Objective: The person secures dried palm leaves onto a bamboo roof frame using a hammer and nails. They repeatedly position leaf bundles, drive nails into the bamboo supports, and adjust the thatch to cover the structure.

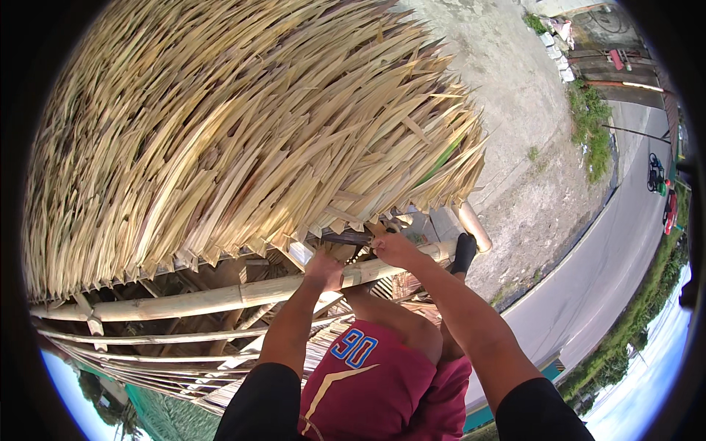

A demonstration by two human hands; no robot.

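Observation:
Dry, straw-coloured palm-leaf thatch (257, 132) covers a roof on the far side of my hands, its ragged lower edge hanging just beyond them. At that edge my left hand (324, 270) is closed beside a thick bamboo pole (254, 294). My right hand (394, 248) is closed a little farther right, under the thatch tips. Between the two hands lies a dark, narrow strip (348, 237), whose kind I cannot make out. What each hand grips is hidden by the fingers and the leaves.
My legs, in maroon shorts (368, 382), rest by the bamboo frame; a dark-shod foot (464, 253) is near the pole's cut end. Thin bamboo slats (162, 339) run at lower left. Far below at right are concrete ground (507, 147) and a road (581, 268) with vehicles.

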